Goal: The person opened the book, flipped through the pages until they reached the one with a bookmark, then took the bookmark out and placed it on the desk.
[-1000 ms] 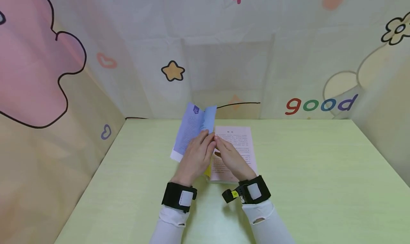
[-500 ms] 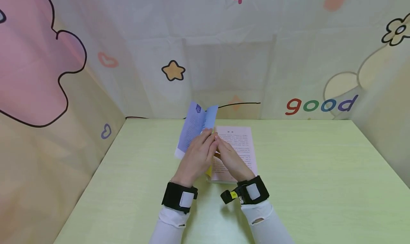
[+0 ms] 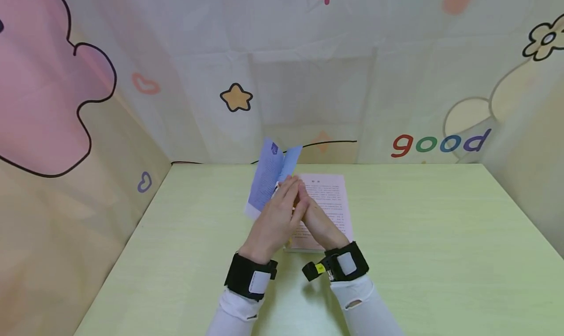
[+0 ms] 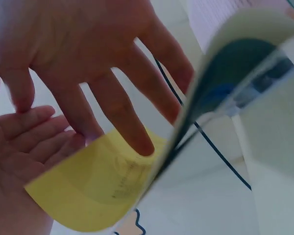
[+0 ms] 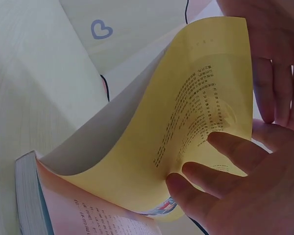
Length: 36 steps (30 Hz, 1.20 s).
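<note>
A book [image 3: 328, 199] lies on the table with its pink printed page up. Its front cover stands raised at the left, with a blue-purple flap [image 3: 264, 179] outside and a yellow printed inner side [image 5: 206, 88]. My left hand [image 3: 275, 223] is at the raised cover, its fingers fairly straight and spread, one fingertip by the yellow flap [image 4: 88, 191] in the left wrist view. My right hand [image 3: 321, 221] touches the yellow side with extended fingertips [image 5: 179, 183]. In the head view the fingertips of both hands meet above the book's spine side.
The pale green table [image 3: 432, 238] extends around the book on all sides. A printed cloth backdrop [image 3: 317, 91] stands behind and at the sides. Black bands [image 3: 251, 277] with cameras sit on both wrists.
The raised cover has swung slightly rightward and stands steeper. My left hand has shifted a little right, over the right hand's fingertips. The right hand has barely moved.
</note>
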Motion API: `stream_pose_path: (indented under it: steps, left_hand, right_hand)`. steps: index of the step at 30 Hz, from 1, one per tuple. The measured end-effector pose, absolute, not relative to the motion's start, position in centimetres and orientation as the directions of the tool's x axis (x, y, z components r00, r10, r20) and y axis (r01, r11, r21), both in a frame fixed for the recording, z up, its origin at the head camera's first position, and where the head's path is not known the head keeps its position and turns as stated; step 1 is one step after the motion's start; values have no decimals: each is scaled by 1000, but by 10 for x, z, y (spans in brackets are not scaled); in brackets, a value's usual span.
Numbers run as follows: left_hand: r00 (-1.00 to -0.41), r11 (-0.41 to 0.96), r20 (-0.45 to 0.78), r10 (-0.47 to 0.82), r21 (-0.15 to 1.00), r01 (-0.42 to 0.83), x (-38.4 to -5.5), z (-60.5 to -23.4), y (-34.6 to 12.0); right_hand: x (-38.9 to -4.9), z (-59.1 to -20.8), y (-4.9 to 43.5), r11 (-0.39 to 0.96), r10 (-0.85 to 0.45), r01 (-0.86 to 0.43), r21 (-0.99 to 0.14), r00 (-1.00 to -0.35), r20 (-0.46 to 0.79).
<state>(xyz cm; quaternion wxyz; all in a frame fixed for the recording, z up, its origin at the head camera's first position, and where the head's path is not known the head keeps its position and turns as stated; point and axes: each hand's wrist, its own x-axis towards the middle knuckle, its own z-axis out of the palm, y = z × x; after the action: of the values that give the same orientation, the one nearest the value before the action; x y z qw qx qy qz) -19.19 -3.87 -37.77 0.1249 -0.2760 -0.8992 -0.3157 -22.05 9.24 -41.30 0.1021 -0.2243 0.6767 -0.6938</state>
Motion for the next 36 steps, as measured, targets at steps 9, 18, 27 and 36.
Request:
stream_pose_path:
  steps: [9, 18, 27, 36]
  left_hand:
    - [-842, 645, 353, 408, 541, 540, -186, -377, -29]
    - [-865, 729, 322, 384, 469, 498, -186, -381, -26]
    - [-883, 826, 286, 371, 333, 455, -191, -387, -28]
    - [-920, 902, 237, 311, 233, 364, -195, -394, -31]
  right_hand:
    - [-219, -414, 94, -76, -448, -133, -988, -881, 153]
    - [-221, -415, 97, -112, -464, -105, -988, -874, 145]
    - [-224, -417, 107, -70, -430, -47, -996, -900, 73]
    - [-224, -416, 116, 30, -402, -47, -998, -915, 31]
